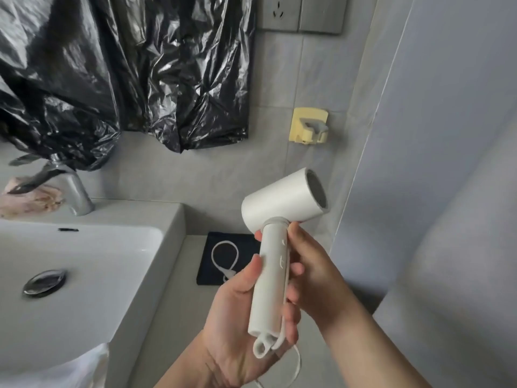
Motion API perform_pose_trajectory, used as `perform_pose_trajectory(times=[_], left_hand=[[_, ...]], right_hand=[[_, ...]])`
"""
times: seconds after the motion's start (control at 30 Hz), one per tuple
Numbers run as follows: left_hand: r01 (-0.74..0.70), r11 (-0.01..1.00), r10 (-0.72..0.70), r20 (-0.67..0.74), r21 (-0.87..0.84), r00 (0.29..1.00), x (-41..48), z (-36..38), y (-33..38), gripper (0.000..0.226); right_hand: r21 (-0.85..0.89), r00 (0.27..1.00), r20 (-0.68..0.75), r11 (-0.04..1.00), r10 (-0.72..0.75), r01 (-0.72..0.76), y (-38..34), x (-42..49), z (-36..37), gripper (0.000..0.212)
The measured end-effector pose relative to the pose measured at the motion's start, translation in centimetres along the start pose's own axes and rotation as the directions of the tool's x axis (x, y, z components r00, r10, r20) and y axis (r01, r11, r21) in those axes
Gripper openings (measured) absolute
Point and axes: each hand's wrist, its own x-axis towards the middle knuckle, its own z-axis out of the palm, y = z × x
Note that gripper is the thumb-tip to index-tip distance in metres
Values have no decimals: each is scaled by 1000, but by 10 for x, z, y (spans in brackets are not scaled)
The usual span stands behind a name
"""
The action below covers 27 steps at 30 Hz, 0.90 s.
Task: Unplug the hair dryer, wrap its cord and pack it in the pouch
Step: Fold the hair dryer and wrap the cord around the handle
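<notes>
A white hair dryer point(282, 208) is held upright in front of me, its barrel pointing up and to the right. My left hand point(237, 312) grips the lower handle from the left and behind. My right hand point(310, 273) holds the handle from the right, fingers wrapped around it. A white cord point(297, 359) leaves the handle's base next to a hanging loop and drops out of view. A dark pouch point(208, 264) with a white drawstring loop lies flat on the counter behind the handle. The wall socket point(278, 12) at the top has nothing plugged in.
A white sink point(92, 264) with a metal drain and a chrome faucet point(71, 189) fills the left. Black plastic sheeting point(126, 68) hangs on the wall above. A yellow wall holder point(309, 126) sits right of it. A pale wall rises at the right.
</notes>
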Motion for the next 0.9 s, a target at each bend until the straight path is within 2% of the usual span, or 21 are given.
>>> perform_pose_trajectory(times=[0.07, 0.13, 0.17, 0.2, 0.23, 0.27, 0.3, 0.33, 0.37, 0.4, 0.43, 0.47, 0.5, 0.53, 0.57, 0.63, 0.77, 0.83, 0.9], left_hand=[[-46, 974, 89, -186, 224, 978, -9, -10, -11, 55], [29, 871, 138, -300, 491, 944, -22, -16, -14, 65], [82, 757, 189, -337, 648, 922, -30, -18, -14, 68], [135, 574, 283, -350, 808, 893, -40, -18, -12, 71], [172, 321, 424, -304, 931, 853, -49, -21, -9, 74], [177, 54, 585, -175, 983, 792, -57, -23, -5, 79], [140, -157, 712, 14, 978, 702, -64, -24, -2, 85], [100, -296, 776, 178, 950, 605, -73, -23, 0, 96], [49, -389, 773, 297, 920, 561, -78, -21, 1, 119], [-17, -438, 726, 364, 899, 584, -83, -20, 2, 137], [-90, -432, 661, 383, 897, 646, -89, -15, 0, 143], [-154, -403, 583, 383, 902, 716, -95, -10, -2, 138], [-218, -391, 494, 403, 894, 770, -103, -2, -7, 126], [-269, -399, 428, 437, 877, 791, -109, 4, -12, 106], [-294, -407, 411, 460, 865, 787, -117, 9, -18, 91], [-367, -404, 392, 521, 838, 758, -137, 19, -30, 75], [-485, -234, 348, 539, 842, 767, -170, 21, -41, 96], [-499, -163, 378, 521, 851, 765, -180, 21, -47, 96], [-523, -72, 386, 507, 850, 771, -186, 21, -56, 87]], right_hand=[[-13, 1000, 3, 1000, 0, 0, 13, -7, -3, 59], [-72, 998, -19, 995, -67, 66, 21, -14, -4, 63], [-114, 993, -33, 987, -114, 110, 24, -16, -6, 65], [-147, 988, -41, 979, -150, 143, 27, -21, -5, 67], [-175, 984, -31, 970, -176, 168, 29, -29, -5, 70], [-197, 983, 4, 964, -182, 180, 30, -40, -3, 70], [-194, 983, 44, 963, -180, 185, 31, -52, 0, 66], [-183, 979, 73, 963, -189, 200, 33, -65, 3, 57], [-176, 974, 109, 960, -199, 216, 34, -78, 10, 47], [-185, 971, 143, 958, -194, 219, 35, -91, 18, 41], [-215, 969, 165, 953, -181, 215, 36, -104, 27, 40], [-255, 967, 181, 942, -177, 220, 38, -116, 37, 45], [-309, 967, 193, 925, -168, 223, 39, -129, 47, 58], [-355, 968, 206, 910, -146, 213, 40, -140, 56, 73], [-377, 967, 224, 904, -126, 205, 41, -148, 63, 83], [-397, 954, 281, 892, -106, 216, 37, -165, 75, 82], [-381, 909, 414, 898, -46, 219, 31, -193, 98, 63], [-386, 906, 422, 900, -24, 203, 26, -199, 107, 51], [-384, 896, 439, 915, 65, 121, 20, -204, 115, 46]])
